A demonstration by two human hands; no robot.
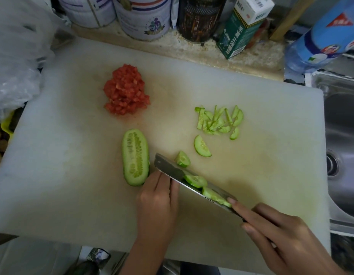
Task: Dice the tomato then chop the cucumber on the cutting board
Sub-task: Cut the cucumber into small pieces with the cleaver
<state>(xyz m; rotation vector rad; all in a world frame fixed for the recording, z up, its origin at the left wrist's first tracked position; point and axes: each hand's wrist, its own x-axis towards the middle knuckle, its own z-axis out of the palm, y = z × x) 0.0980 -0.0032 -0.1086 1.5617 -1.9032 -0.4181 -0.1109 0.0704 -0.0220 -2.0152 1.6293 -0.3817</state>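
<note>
Home kitchen — steel sink (pixel 342 120) beside white cutting board (pixel 73 175), tins (pixel 142 18) and cartons (pixel 241 26) along stone counter (pixel 202 50)

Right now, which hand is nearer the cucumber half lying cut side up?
Left. The left hand sits beside the near end of the cucumber half; the right hand grips the knife farther right.

Along the far tabletop (pixel 192 50) edge stand two white tins (pixel 144 18), a dark canister (pixel 200 18), a green-and-white carton (pixel 239 34) (it leans) and a blue bottle (pixel 323 40). A crumpled plastic bag (pixel 15 62) lies left; a steel sink (pixel 342 120) sits right.
</note>
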